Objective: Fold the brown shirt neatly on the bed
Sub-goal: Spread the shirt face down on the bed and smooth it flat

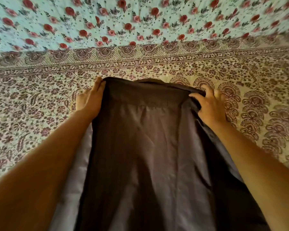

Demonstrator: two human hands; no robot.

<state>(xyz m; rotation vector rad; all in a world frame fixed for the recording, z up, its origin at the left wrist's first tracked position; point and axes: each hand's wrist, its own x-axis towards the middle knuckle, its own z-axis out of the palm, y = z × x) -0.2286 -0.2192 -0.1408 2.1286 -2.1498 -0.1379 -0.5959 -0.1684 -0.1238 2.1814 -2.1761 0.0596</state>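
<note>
Right grip (210, 105) is pinching the far right corner of the brown shirt (140, 155), with its fingers curling round a bunched bit of cloth. Left grip (90, 99) is holding the far left corner. Its fingertips are tucking behind the fabric, so it's probably clamping on rather than just resting there. The shirt is stretching from those two corners back toward the person and lying over the bed (40, 105), which is wearing a busy floral print.
</note>
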